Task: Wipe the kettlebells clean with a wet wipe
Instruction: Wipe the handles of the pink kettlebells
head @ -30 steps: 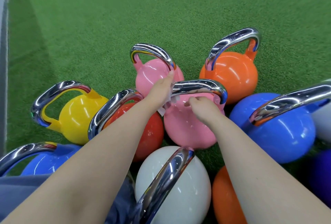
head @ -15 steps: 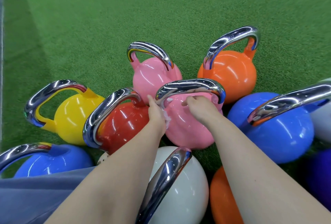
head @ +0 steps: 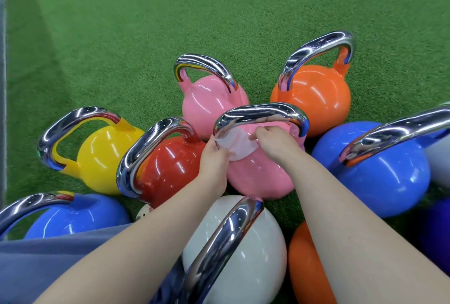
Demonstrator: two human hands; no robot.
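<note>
White wet wipe (head: pixel 235 146), bunched in the left hand (head: pixel 214 157) half a second ago, is now stretched between both pinching hands, the right hand (head: pixel 272 142) at three o'clock, over the near glossy pink kettlebell (head: pixel 260 172), likely readying a fresh face for wiping.

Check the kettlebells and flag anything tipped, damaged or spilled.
Nothing stands out. The kettlebells sit upright and crowded on the green turf, with no visible damage. Both hands hold the wet wipe against the near pink kettlebell.
</note>
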